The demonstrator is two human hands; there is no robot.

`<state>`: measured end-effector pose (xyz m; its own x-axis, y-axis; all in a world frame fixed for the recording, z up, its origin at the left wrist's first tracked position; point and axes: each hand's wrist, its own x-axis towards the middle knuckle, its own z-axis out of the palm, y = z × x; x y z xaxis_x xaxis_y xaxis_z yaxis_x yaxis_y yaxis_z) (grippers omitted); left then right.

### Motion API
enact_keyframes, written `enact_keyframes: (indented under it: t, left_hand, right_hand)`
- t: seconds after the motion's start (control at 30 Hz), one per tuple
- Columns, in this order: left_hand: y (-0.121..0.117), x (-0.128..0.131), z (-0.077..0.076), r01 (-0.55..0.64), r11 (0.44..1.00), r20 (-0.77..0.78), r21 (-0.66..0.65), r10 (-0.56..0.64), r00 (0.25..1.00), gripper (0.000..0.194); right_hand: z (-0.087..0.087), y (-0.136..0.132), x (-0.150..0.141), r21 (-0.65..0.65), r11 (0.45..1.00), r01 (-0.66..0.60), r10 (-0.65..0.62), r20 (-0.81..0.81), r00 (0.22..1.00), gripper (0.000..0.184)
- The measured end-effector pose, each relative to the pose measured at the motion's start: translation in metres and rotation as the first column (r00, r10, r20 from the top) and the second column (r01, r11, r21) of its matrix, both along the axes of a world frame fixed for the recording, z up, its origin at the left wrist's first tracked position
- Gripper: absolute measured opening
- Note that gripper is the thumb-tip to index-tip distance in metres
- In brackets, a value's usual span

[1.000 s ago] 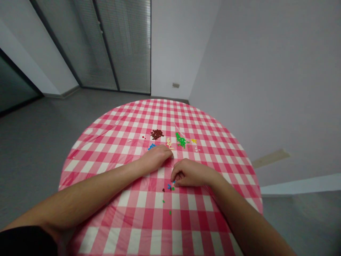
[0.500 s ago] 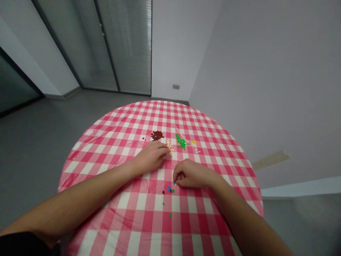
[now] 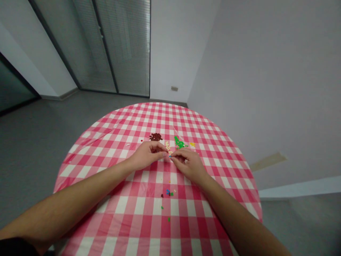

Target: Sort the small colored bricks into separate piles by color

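Both forearms reaching in low across the table, wrists angled inward, left hand (image 3: 147, 155) and right hand (image 3: 188, 164) meeting at the fingertips! Right fingers pinched on a tiny blue piece (image 3: 169, 156), left fingers right against it, grip too small to tell. Just beyond the fingertips, cream bits (image 3: 167, 146), a green heap (image 3: 179, 143), a dark red heap (image 3: 156, 137). Below them, a blue and green scatter (image 3: 168, 193) on the pink gingham tablecloth (image 3: 80, 156).

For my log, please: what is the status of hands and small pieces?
Left hand, right hand: fingertips meeting. Tiny blue piece between them, apparently. Pale pieces just beyond, on checked tablecloth.
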<state>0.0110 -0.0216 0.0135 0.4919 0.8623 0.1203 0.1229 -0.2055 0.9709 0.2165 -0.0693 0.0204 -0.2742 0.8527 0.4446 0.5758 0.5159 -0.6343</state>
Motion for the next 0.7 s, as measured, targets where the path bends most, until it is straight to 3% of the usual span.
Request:
enact_keyframes:
  t: [0.1,0.27,0.5,0.6,0.7]
  left_hand:
    - [-0.008,0.006,-0.001,0.103,0.99,0.095,-0.093,-0.094,0.991,0.02]
    - [-0.007,0.006,-0.002,0.112,0.968,0.141,-0.225,-0.081,0.987,0.028]
    - [-0.002,0.001,-0.001,0.243,0.912,0.17,-0.332,-0.195,0.966,0.029]
    - [0.004,-0.008,0.005,0.258,0.936,0.012,-0.238,-0.263,0.965,0.023]
    - [0.013,-0.022,0.013,0.175,0.985,-0.278,0.012,-0.165,0.946,0.02]
  right_hand:
    - [-0.005,-0.003,-0.005,0.045,0.999,-0.027,0.028,0.0,1.0,0.011]
    - [-0.009,-0.005,-0.008,0.096,0.995,-0.041,0.046,-0.055,0.997,0.012]
    - [-0.006,-0.003,-0.004,-0.047,0.997,-0.063,0.06,-0.065,0.996,0.01]
    - [-0.003,-0.003,-0.003,-0.176,0.973,-0.147,0.156,0.039,0.987,0.009]
    - [-0.003,-0.006,-0.007,-0.29,0.927,-0.236,0.292,0.166,0.942,0.008]
